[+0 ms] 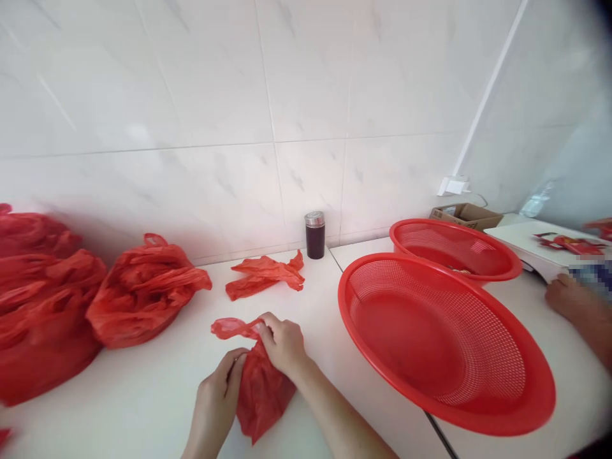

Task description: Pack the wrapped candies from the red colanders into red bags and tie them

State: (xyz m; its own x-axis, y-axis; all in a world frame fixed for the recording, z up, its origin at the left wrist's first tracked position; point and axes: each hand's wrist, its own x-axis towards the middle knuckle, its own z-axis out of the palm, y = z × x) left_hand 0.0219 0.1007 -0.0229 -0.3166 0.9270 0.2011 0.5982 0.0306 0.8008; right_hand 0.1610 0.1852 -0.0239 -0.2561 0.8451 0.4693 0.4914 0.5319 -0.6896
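A small red plastic bag [262,398] with something bulky inside rests on the white table in front of me. My right hand [283,341] grips its gathered neck, and a loop of the bag's top sticks out to the left of the fingers. On the bag's left side, my left hand [217,386] pinches the plastic near the neck between thumb and fingers. Just behind, an empty red bag [265,275] lies crumpled and flat. The bag's contents are hidden.
Filled red bags [143,296] stand at the left. A dark jar [315,236] with a metal lid stands by the wall. Two red mesh baskets [411,344] take up the right side, with a cardboard box [466,215] behind. Another person's hand [567,296] is at far right.
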